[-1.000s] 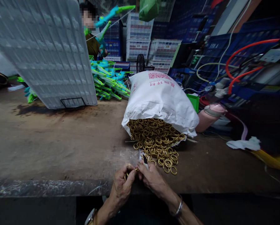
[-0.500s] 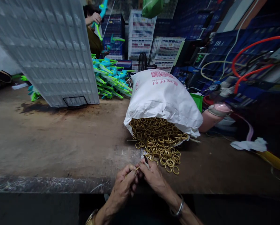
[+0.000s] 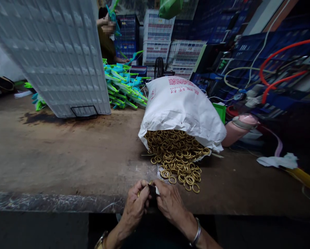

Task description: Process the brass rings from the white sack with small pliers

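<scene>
Close to the table's front edge, my left hand [image 3: 137, 200] is closed on a brass-coloured ring [image 3: 138, 194], mostly hidden by the fingers. My right hand [image 3: 170, 199] grips a small knife [image 3: 152, 189] with a dark blade and a pale end; its flat lies against the ring between my fingertips. Just beyond my hands, loose brass-coloured rings [image 3: 179, 166] spill from the mouth of a white woven sack [image 3: 181, 103] lying on its side.
A tall translucent ribbed plastic panel [image 3: 66, 62] stands at left on the wooden table [image 3: 66, 155]. Behind it are a pile of green and blue plastic bows [image 3: 125, 83] and another person [image 3: 107, 41]. A pink bottle [image 3: 239, 129] and red hoses [image 3: 264, 69] are at right.
The knife has turned from pointing up and away to lying across between my hands, its dark blade at the ring. The other person behind has shifted, with a bow raised.
</scene>
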`<state>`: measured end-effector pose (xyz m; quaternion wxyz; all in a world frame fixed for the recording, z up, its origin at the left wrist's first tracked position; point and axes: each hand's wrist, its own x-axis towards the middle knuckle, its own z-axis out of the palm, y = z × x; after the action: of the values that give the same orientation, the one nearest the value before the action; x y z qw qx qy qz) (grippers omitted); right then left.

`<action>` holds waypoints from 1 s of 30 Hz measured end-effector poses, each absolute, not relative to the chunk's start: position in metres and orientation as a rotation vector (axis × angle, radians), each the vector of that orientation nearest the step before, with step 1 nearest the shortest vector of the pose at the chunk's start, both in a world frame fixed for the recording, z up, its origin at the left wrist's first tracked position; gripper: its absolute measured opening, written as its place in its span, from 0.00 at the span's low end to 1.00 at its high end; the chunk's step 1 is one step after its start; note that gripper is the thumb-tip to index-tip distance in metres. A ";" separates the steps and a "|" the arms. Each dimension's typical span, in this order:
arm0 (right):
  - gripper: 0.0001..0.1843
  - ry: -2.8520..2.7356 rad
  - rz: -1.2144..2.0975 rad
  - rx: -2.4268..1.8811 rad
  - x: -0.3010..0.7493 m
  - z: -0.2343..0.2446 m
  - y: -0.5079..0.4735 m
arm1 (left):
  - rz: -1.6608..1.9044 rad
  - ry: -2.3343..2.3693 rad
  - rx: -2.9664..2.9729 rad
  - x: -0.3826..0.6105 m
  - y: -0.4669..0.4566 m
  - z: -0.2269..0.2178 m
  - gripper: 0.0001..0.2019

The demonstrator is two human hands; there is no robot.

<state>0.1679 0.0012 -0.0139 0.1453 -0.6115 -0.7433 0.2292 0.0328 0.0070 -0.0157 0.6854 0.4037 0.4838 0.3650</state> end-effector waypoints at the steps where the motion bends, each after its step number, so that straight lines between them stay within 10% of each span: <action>1: 0.20 -2.142 0.651 -1.767 0.168 -0.014 0.001 | 0.818 1.092 0.906 0.033 0.007 -0.015 0.17; 30: 0.11 -1.931 0.296 -2.223 0.221 -0.027 0.004 | 0.823 0.774 0.542 0.020 0.008 -0.006 0.11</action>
<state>0.2206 0.0041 -0.0266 0.0911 -0.7480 -0.6499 0.0995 0.0200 0.0078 -0.0063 0.8101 0.2534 0.3621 0.3853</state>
